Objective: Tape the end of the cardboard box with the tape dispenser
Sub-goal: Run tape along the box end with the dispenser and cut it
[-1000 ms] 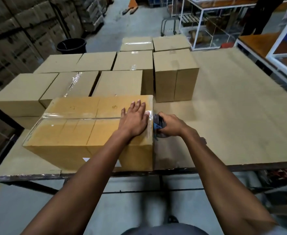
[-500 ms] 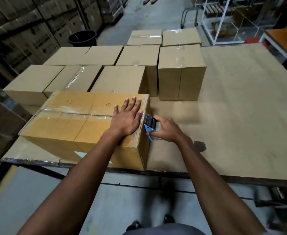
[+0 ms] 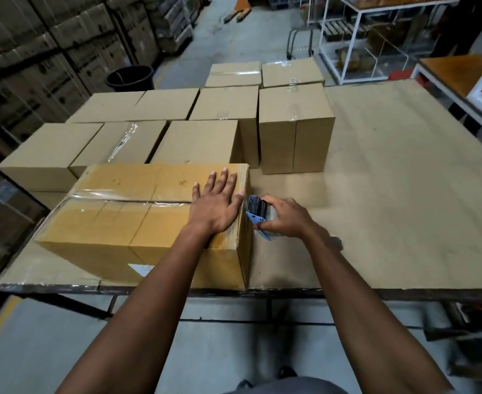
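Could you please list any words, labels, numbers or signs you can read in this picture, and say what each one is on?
None can be read.
White label on the near side of the cardboard box: half hidden by the arm, no legible print.
Small dark marks on the box top: too blurred to read.
Printing on the stacked cartons at left: too dark and blurred.
Tape dispenser in the right hand: no visible text.

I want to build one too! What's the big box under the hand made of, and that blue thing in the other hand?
The box looks like brown cardboard: matte, with folded flaps and a shiny clear tape strip along its seam. The tape dispenser looks like blue and black plastic, smooth and slightly glossy; most of it is hidden by the right hand.
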`<state>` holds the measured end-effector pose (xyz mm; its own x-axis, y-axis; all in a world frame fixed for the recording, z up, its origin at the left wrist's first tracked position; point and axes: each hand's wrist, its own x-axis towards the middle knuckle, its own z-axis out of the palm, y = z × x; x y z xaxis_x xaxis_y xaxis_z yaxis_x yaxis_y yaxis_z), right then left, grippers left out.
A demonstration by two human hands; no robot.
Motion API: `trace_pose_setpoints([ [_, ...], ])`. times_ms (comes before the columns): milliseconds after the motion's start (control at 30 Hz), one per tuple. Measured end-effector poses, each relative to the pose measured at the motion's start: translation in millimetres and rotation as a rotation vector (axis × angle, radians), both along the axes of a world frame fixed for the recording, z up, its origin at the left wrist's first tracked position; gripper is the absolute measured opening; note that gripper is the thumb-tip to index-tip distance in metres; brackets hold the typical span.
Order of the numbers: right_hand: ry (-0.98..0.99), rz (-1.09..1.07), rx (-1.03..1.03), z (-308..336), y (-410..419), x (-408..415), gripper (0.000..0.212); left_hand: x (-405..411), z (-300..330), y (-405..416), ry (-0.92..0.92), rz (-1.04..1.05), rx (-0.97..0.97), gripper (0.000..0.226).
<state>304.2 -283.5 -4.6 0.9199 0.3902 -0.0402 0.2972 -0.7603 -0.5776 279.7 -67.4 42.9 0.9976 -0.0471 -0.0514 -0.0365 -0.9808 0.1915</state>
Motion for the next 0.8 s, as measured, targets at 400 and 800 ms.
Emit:
trace_pose_setpoints([
  [400,-0.023,-0.025,-0.094,1.8,-4.9,1.4,0.057,1.7,-2.9,-0.9,0.004,0.007,0.018,0.069],
  [800,-0.139,-0.048,0.002,-14.6,-30.1,3.2,0.071,3.6,2.8,-11.8,0.077,0.07,0.039,0.067],
])
